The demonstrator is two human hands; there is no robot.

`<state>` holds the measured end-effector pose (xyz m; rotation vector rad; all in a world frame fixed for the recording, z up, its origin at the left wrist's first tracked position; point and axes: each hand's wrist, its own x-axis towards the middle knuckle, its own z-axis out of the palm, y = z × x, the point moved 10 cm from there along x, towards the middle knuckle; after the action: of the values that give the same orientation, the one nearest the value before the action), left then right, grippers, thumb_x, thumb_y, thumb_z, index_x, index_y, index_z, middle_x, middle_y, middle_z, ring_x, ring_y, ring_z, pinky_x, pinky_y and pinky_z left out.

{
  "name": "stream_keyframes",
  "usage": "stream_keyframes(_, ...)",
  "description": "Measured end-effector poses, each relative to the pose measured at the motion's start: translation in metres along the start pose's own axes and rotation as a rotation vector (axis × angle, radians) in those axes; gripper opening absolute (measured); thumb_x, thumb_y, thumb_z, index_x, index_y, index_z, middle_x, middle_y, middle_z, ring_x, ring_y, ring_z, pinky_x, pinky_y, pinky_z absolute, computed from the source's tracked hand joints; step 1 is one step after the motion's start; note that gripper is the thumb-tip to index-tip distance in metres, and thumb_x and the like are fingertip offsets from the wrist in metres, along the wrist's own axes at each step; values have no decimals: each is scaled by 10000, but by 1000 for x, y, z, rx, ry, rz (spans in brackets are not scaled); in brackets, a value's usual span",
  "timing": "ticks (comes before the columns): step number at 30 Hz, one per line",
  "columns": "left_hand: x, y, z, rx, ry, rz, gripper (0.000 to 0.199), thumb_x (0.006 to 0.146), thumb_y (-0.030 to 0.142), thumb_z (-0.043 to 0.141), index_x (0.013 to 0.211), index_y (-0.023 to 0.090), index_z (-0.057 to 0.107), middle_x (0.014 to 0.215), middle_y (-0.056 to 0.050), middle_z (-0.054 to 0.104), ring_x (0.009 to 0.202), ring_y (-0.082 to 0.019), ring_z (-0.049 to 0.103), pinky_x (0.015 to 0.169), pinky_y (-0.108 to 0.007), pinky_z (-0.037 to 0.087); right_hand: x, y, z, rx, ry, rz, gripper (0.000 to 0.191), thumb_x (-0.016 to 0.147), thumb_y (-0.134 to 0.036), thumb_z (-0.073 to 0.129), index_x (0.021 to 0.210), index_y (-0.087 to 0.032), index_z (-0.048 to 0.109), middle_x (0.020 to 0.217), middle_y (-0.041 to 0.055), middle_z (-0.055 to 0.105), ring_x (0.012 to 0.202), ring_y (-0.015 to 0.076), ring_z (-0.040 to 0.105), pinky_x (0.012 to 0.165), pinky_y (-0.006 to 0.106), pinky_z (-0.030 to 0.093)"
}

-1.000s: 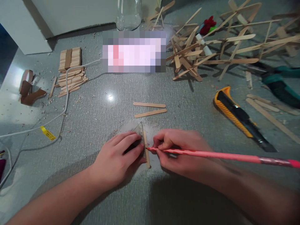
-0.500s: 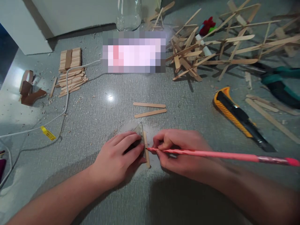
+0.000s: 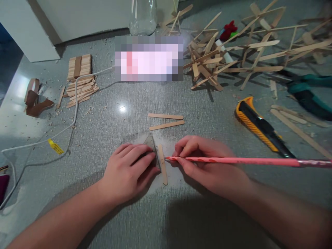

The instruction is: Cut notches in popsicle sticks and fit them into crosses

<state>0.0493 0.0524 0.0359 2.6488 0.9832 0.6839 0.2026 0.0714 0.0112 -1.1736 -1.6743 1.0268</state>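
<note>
My left hand (image 3: 129,169) is closed with bent fingers over a clear set square (image 3: 151,141), most of it hidden under them. Just right of its edge lies a craft stick (image 3: 164,174), with a small pencilled rectangle near its middle. Between the fingertips of my right hand (image 3: 204,159) is a pink pencil (image 3: 249,161), gripped close to its point, which is just beside the stick's right edge. Beyond my hands, two more craft sticks, an upper one (image 3: 166,116) and a lower one (image 3: 167,125), lie side by side at a slight angle.
A yellow utility knife (image 3: 259,124) and green-handled pliers (image 3: 308,97) lie to the right. Glued stick frames (image 3: 249,45) fill the back right. A stick bundle (image 3: 79,67), a white cable (image 3: 76,100) and a paper strip (image 3: 38,108) are left. A glass jar (image 3: 143,20) stands behind.
The set square has shifted left with my left hand, leaving a gap to the stick. My right hand has drawn the pencil point off the stick, uncovering the small rectangle.
</note>
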Motion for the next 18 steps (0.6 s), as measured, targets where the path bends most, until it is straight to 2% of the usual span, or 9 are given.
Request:
stream_keyframes(4, 0, -3, -2, 53, 6, -31, 175, 980, 254, 692, 1129, 161, 698, 1085, -65, 787, 926, -200, 729, 879, -397, 553, -2, 1, -1, 26, 27, 3, 183, 916, -158, 662, 796, -255, 563, 789, -7, 685, 670, 151, 660, 580, 275, 518)
stream_keyframes(9, 0, 4, 1, 62, -15, 40, 154, 1007, 250, 644, 1125, 167, 700, 1110, -72, 786, 914, -190, 716, 863, -376, 531, -6, 5, -6, 21, 102, 22, 127, 962, -195, 638, 871, -257, 574, 881, 11, 666, 733, 157, 664, 594, 276, 531)
stream_keyframes(13, -1, 12, 9, -23, -80, 113, 180, 1013, 251, 642, 1160, 159, 691, 1229, -89, 771, 1064, -210, 725, 968, -380, 534, -8, -4, -7, -102, 131, -63, 148, 922, -117, 619, 871, -251, 581, 948, 28, 692, 809, 166, 689, 681, 296, 570)
stream_keyframes(16, -3, 18, 15, -35, -128, 161, 192, 1039, 254, 594, 1180, 163, 688, 1342, -91, 740, 1214, -219, 696, 1070, -395, 506, -9, -11, -1, -187, 80, -159, 204, 893, -53, 605, 878, -257, 598, 1009, 34, 710, 897, 178, 719, 806, 342, 608)
stream_keyframes(18, -5, 19, 19, -11, -152, 175, 217, 1053, 272, 568, 1204, 172, 688, 1388, -85, 719, 1277, -231, 670, 1123, -427, 476, -9, -12, 2, -229, 52, -196, 222, 899, -38, 593, 892, -259, 610, 1044, 44, 715, 939, 184, 734, 836, 352, 623)
